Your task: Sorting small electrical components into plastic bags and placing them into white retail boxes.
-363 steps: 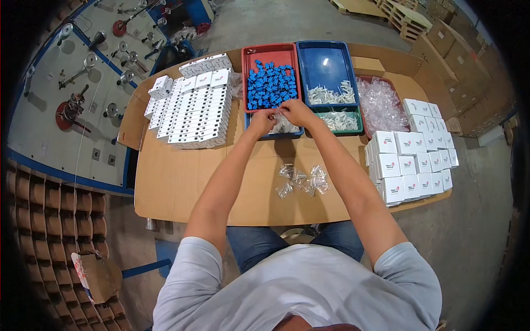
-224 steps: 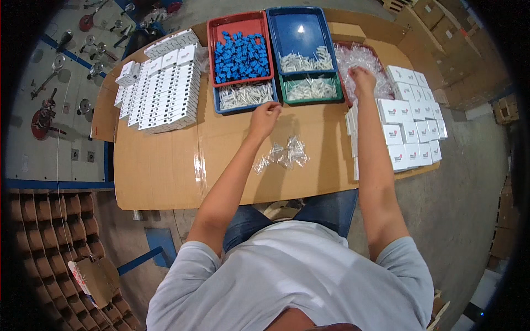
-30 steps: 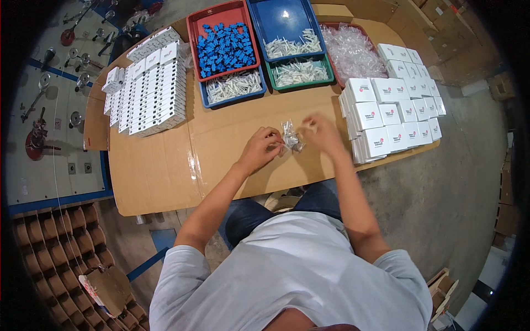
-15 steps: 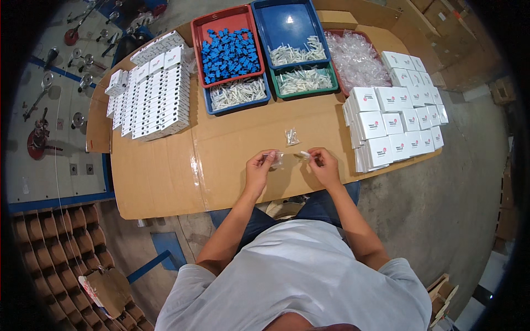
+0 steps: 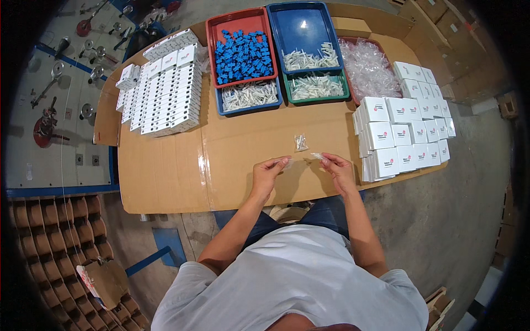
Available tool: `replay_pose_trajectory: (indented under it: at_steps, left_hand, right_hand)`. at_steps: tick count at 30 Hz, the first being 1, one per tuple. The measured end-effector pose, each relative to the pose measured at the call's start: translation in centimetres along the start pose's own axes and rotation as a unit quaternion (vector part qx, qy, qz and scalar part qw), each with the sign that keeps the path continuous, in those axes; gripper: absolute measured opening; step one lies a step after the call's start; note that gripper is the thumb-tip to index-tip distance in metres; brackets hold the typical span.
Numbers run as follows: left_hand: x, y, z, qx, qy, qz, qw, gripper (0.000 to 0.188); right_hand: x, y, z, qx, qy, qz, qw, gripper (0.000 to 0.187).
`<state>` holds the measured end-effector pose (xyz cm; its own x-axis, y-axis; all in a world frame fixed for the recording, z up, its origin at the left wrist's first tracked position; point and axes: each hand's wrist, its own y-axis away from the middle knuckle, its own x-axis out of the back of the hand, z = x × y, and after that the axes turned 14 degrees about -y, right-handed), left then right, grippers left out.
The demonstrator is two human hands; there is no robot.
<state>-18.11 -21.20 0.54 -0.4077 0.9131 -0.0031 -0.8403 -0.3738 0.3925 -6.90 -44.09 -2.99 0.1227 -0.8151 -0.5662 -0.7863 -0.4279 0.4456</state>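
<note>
Your left hand (image 5: pixel 269 172) pinches a small clear plastic bag (image 5: pixel 286 163) between thumb and fingertips, just above the near edge of the cardboard sheet (image 5: pixel 221 160) that covers the table. Your right hand (image 5: pixel 338 168) is closed the same way on a second small clear bag (image 5: pixel 318 156), held a little to the right of the first; the two hands are near each other but not touching. What is inside either bag is too small to tell. Just beyond your hands, toward the middle of the cardboard sheet, lies a small heap of filled bags (image 5: pixel 301 142), apart from both hands. At the far edge of the cardboard sheet stand a red tray (image 5: pixel 212 33) with blue plastic parts (image 5: pixel 243 56) and a strip of white parts in front of it, and beside it on the right a blue tray (image 5: pixel 302 25) with white parts (image 5: pixel 309 58) and a green compartment at its near end. Right of the blue tray, a pile of empty clear bags (image 5: pixel 367 69) fills another tray. White boxes (image 5: pixel 400 132) sit stacked along the right edge of the cardboard sheet, close to your right hand, and flat white cartons (image 5: pixel 163 88) lie in rows on its far left corner.
</note>
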Motion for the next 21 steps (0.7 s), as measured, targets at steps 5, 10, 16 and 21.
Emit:
replay_pose_trajectory:
  at_steps: [5, 10, 16, 21]
  left_hand:
    - [0.1, -0.2, -0.1, 0.041, 0.003, 0.006, 0.999, 0.017]
    - [0.2, -0.7, -1.1, 0.025, 0.053, 0.024, 0.998, 0.008]
    - [-0.1, -1.4, -0.4, -0.019, 0.05, -0.017, 0.998, 0.006]
    - [-0.7, -1.3, 0.6, 0.001, 0.093, -0.005, 0.996, 0.011]
  right_hand:
    - [0.3, -0.5, -0.1, 0.091, 0.134, -0.021, 0.987, 0.02]
    - [-1.8, 0.5, -2.2, 0.211, 0.248, -0.113, 0.939, 0.023]
    - [-4.7, 2.1, -5.3, 0.159, 0.227, -0.163, 0.947, 0.027]
    - [-7.2, 2.7, -8.2, 0.192, 0.13, -0.159, 0.96, 0.029]
